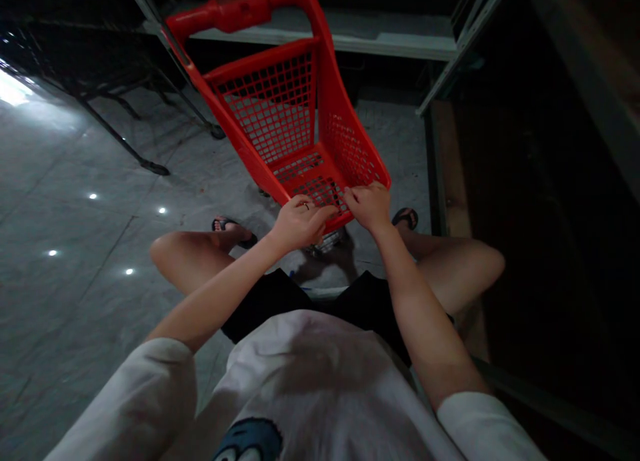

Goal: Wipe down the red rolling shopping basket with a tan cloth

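A red plastic shopping cart stands between my spread knees, its handle at the far end and its narrow front rim close to me. My left hand is closed over the left front corner of that rim, a ring on one finger. On the right front corner, my right hand grips the rim with its fingers curled inward. The cart's latticed basket holds nothing that I can see. Part of its metal lower frame shows beneath my hands; the rest is hidden by the basket.
A pale metal shelf stands behind the cart. To the left is a dark wheeled frame with casters on the grey tiled floor. Wooden boarding and dark shelving run along the right. Light comes from the far left.
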Demonstrator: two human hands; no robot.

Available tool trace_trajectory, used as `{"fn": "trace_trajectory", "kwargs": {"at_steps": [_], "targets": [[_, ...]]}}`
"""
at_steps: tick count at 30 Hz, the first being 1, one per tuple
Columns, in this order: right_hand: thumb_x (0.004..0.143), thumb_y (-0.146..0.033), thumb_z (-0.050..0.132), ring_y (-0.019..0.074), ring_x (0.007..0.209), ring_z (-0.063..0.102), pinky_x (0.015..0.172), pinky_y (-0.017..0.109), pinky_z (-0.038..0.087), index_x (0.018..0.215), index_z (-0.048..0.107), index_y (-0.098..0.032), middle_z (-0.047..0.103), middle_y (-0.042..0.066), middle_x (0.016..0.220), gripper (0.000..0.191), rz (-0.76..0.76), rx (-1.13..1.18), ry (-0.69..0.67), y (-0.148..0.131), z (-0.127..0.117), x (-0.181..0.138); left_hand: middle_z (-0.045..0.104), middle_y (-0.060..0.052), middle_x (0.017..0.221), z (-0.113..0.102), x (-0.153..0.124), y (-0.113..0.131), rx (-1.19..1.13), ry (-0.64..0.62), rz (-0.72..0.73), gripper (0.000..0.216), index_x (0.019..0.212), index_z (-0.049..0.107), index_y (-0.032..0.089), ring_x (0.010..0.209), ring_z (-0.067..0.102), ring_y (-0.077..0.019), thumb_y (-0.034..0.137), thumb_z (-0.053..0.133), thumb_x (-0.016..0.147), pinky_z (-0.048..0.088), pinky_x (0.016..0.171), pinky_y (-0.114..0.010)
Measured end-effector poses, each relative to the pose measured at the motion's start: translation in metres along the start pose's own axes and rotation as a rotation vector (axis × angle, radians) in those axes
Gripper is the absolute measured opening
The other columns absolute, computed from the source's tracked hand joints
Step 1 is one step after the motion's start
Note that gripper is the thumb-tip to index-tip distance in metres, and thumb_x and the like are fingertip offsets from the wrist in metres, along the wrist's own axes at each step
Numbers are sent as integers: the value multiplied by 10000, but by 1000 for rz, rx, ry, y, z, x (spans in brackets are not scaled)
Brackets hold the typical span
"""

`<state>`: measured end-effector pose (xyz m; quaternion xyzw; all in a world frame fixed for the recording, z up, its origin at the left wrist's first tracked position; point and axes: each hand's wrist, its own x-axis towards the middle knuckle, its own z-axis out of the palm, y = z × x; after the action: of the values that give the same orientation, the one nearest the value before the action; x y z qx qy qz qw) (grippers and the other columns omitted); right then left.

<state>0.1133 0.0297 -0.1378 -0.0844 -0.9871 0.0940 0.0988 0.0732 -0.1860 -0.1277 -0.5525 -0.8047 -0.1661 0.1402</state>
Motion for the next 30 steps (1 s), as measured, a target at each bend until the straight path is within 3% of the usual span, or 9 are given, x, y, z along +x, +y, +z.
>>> {"fn": "trace_trajectory", "kwargs": {"at_steps": [3, 9, 11, 13, 16, 20, 23, 27, 30], "targets": [[1037, -368, 365, 243, 751, 663, 828, 394, 441, 787, 807, -203, 807, 89, 827, 533, -66, 17, 7, 11, 2, 6, 756, -14, 798, -9, 5, -40, -38, -5, 17, 342, 1176, 721, 275, 782, 710, -190, 211, 464, 959, 540, 964, -402], [1036, -380, 363, 235, 723, 648, 825, 396, 433, 721, 773, -209, 787, 92, 785, 545, -109, 26, -27, 24, -1, 14, 636, 6, 699, -48, 10, -159, 146, 43, -282, 275, 1143, 670, 223, 816, 685, -220, 231, 473, 952, 449, 1132, -526], [1045, -371, 356, 232, 737, 666, 850, 398, 436, 714, 767, -211, 792, 92, 795, 551, -122, 27, -42, 23, -4, 16, 654, -16, 749, -53, 10, -179, 171, 89, -367, 246, 1135, 653, 209, 894, 688, -243, 241, 489, 954, 432, 1145, -556], [1056, -359, 362, 234, 775, 698, 874, 399, 444, 746, 776, -202, 805, 102, 839, 541, -99, 20, -59, 13, -7, 17, 695, -54, 833, -48, 11, -182, 162, 189, -498, 244, 1131, 645, 210, 1003, 688, -274, 233, 465, 966, 442, 1132, -549], [1073, -350, 374, 251, 840, 739, 850, 394, 462, 879, 812, -192, 823, 122, 937, 505, -24, 10, -92, -18, -13, 12, 738, -91, 978, -29, 15, -164, 112, 370, -679, 293, 1150, 635, 225, 1123, 674, -288, 191, 401, 979, 418, 1156, -534], [1073, -423, 413, 286, 871, 759, 723, 366, 467, 1007, 837, -219, 822, 145, 972, 475, 93, 53, -195, -67, -19, -4, 737, -42, 872, -3, 21, -114, 13, 531, -690, 321, 1141, 650, 248, 1015, 699, -244, 161, 384, 983, 389, 1202, -513], [1087, -437, 356, 289, 908, 767, 703, 343, 473, 1064, 834, -215, 819, 149, 993, 528, 254, 124, -177, -84, -25, -16, 721, -47, 827, 19, 25, -54, -7, 480, -652, 296, 1085, 700, 235, 970, 708, -243, 192, 421, 996, 429, 1168, -490], [1097, -396, 296, 285, 962, 771, 749, 326, 487, 1116, 815, -186, 818, 150, 1044, 560, 383, 108, -127, -74, -33, -32, 749, -78, 946, 46, 32, 20, -33, 384, -646, 264, 1122, 743, 234, 1043, 706, -254, 241, 494, 1036, 496, 1054, -425], [1092, -390, 313, 292, 978, 772, 765, 326, 485, 1134, 812, -176, 815, 165, 1071, 545, 429, 31, -126, -56, -38, -44, 758, -57, 879, 50, 37, 39, -3, 325, -379, 273, 1140, 751, 233, 918, 709, -225, 267, 490, 1064, 507, 1016, -383]]}}
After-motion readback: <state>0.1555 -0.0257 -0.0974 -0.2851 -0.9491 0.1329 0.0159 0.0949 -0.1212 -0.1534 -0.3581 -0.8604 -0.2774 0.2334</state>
